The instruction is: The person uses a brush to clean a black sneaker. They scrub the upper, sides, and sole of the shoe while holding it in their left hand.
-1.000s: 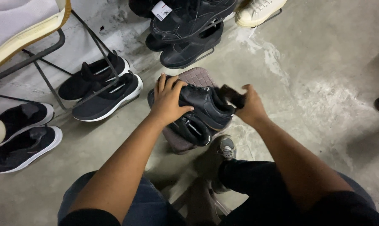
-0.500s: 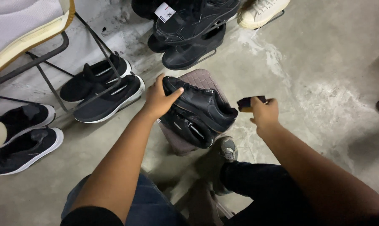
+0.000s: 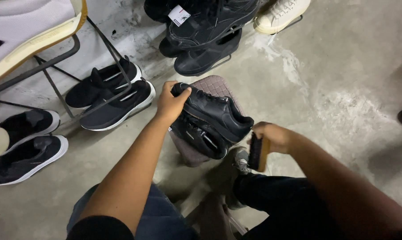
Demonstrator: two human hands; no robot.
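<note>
Left hand (image 3: pixel 170 104) clamped on the toe of a black shoe (image 3: pixel 216 113) lying atop the quilted stool (image 3: pixel 212 84), right hand (image 3: pixel 272 135) closed around a wooden brush (image 3: pixel 258 153) just beside that stool's near edge.

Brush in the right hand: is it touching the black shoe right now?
Apart. The head view shows the brush in the right hand below the black shoe, with bare floor between them.

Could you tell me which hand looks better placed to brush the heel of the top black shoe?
Right, probably: the right hand holds the brush beside the heel of the top black shoe, while the left hand grips its toe.
</note>
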